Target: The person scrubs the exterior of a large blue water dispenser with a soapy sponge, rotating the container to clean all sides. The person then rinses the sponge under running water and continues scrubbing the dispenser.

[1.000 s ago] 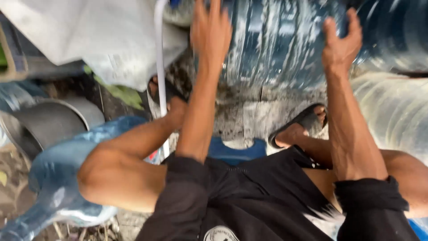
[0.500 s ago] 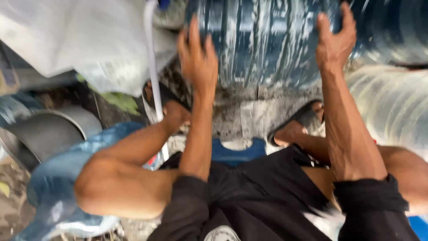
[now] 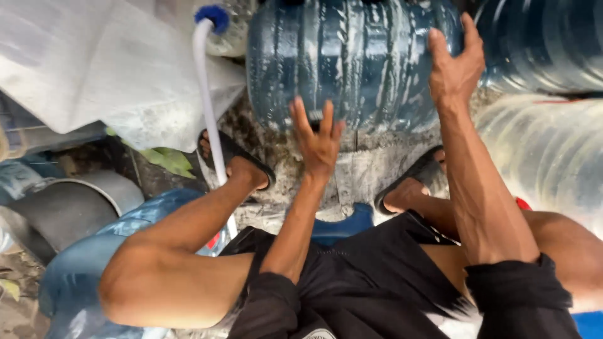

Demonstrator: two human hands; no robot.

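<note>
two open hands press the big blue water jug [image 3: 352, 63] lying on the wet floor ahead: left hand [image 3: 318, 141] low, right hand [image 3: 457, 66] high; rolling needs even pressure.

Wet concrete floor [image 3: 370, 166], white tarp [image 3: 94, 69], daylight

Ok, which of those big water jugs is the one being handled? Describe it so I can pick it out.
Look at the row of big jugs across the top of the view. The one meant is the dark blue ribbed jug at top centre, wet with droplets, straight ahead between the two sandalled feet. Unlike its neighbours, it has the left hand at its lower edge and the right hand on its right side.
</note>
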